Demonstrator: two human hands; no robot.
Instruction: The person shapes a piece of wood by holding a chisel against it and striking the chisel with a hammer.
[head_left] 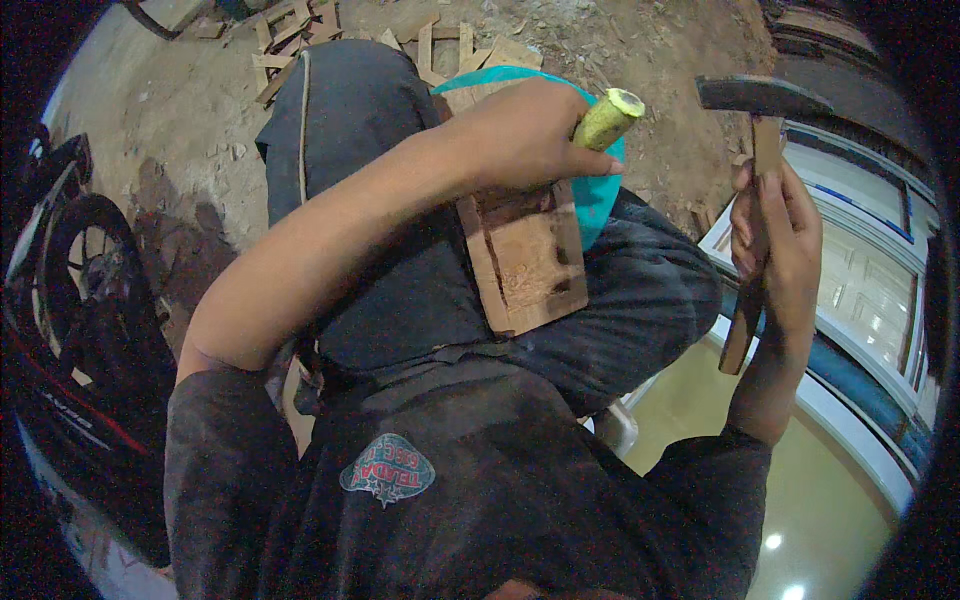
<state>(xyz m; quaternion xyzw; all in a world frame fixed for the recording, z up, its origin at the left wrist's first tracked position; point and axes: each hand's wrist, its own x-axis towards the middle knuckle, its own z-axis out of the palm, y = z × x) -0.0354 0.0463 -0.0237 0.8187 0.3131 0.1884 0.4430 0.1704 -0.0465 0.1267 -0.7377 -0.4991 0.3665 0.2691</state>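
Observation:
My left hand [530, 135] is closed around the thick yellow-green handle of a chisel [606, 120]; its pale, flat butt end points up and right. The blade is hidden beneath the hand. Under it, a wooden block [545, 280] with a hollowed, carved-out face lies tilted across my lap. Off to the right, my right hand [785, 225] grips a hammer [765, 150] by its wooden handle. The dark metal head stands above the fist, apart from the chisel.
A teal rounded thing [600, 205] sits beneath the block. Scraps of wood [290, 45] lie on the dirt ground ahead. A motorbike [85, 290] stands at the left. White-framed panels [870, 270] are at the right, beside a shiny yellowish floor [735, 480].

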